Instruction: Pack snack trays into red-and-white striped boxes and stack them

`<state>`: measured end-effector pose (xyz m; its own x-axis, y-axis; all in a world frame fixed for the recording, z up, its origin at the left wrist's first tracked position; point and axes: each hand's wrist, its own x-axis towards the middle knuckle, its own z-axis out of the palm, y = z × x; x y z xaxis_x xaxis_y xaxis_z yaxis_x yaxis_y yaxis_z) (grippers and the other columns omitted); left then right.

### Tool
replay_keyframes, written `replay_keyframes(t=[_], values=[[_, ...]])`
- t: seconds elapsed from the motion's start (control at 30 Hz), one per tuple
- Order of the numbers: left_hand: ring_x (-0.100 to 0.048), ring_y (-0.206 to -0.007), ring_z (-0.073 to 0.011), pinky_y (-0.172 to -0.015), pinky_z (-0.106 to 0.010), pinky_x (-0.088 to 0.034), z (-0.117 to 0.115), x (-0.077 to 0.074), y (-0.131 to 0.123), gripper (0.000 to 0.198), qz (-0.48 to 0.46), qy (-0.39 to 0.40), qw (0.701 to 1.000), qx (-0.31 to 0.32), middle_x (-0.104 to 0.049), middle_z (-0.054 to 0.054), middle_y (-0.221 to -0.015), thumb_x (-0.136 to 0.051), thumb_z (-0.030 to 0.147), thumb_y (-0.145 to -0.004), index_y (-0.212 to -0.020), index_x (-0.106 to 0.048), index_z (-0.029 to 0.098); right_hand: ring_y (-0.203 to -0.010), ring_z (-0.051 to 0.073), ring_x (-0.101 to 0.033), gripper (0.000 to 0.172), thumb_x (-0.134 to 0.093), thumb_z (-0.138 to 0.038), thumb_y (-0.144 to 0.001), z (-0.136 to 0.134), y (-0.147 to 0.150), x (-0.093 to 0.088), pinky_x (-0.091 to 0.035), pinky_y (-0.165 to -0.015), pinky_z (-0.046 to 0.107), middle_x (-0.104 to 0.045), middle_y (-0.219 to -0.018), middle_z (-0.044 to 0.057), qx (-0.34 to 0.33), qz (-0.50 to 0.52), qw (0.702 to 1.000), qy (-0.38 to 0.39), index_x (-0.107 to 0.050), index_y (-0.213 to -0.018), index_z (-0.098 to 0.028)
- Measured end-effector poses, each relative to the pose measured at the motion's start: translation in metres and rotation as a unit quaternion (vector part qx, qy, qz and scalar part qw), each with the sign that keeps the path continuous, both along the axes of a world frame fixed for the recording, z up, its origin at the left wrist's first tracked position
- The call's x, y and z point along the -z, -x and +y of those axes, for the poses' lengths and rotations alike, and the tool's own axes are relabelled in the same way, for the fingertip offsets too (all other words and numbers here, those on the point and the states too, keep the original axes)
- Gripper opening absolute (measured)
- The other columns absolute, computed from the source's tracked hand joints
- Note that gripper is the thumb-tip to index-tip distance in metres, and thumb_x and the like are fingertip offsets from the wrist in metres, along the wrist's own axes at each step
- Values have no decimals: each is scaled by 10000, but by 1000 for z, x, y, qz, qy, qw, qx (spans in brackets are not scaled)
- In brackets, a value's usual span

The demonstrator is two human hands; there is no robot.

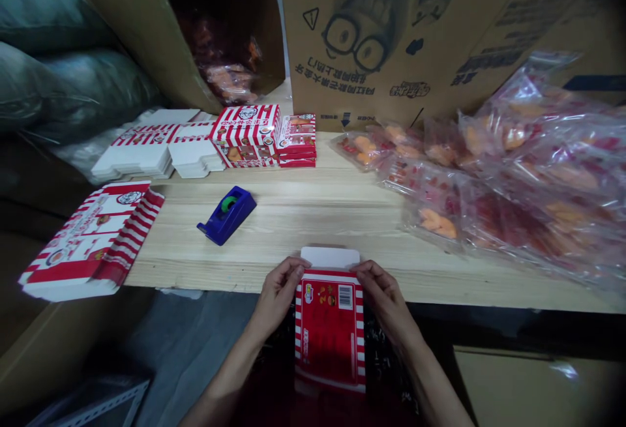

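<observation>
My left hand (278,291) and my right hand (386,298) grip the top corners of a red-and-white striped cardboard box (330,332), held upright at the near edge of the table. A white tuck flap (330,257) stands up between my thumbs. The side facing me shows a barcode and a red panel. The lower end of the box hangs below the table edge, in front of my dark clothing.
On the pine table (313,244) stand a blue tape dispenser (227,215), stacks of flat and folded striped boxes (247,137), and a flat box pile (92,241) at left. Clear bags of orange-red food (503,179) cover the right side. Cardboard cartons (391,36) stand behind.
</observation>
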<state>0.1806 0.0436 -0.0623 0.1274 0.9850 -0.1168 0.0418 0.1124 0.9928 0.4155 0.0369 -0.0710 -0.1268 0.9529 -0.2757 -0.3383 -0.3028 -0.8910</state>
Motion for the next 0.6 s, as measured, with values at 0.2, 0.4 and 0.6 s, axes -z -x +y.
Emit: replay_keyframes(t=[0.2,0.4,0.6], values=[[-546,-762,-169,-712,-261,-419,5,-9,5,329,-7,-16,999,29,-628,-19,-828,-595,457,-1000,-842,-671,179,-746,146,-605,264,-802,-469,-864,6,-5,-7,-469,-702,259,-696,-815,-3,-38,-19,999,-20,-708,-868,-222],[-532,-692,-134,-645,-233,-406,4,-4,-6,295,-71,38,996,-32,-607,4,-772,-702,455,-931,-859,-666,172,-656,127,-594,283,-838,-429,-833,8,4,-6,-495,-635,249,-668,-737,-28,-6,66,998,21,-647,-771,-230],[-656,-781,-152,-746,-259,-524,10,-1,-25,530,-235,74,961,-124,-709,16,-915,-799,288,-846,-1313,-548,283,-1086,231,-715,361,-861,-356,-793,15,15,-11,-577,-943,390,-752,-1233,3,45,126,991,29,-676,-1102,-323]])
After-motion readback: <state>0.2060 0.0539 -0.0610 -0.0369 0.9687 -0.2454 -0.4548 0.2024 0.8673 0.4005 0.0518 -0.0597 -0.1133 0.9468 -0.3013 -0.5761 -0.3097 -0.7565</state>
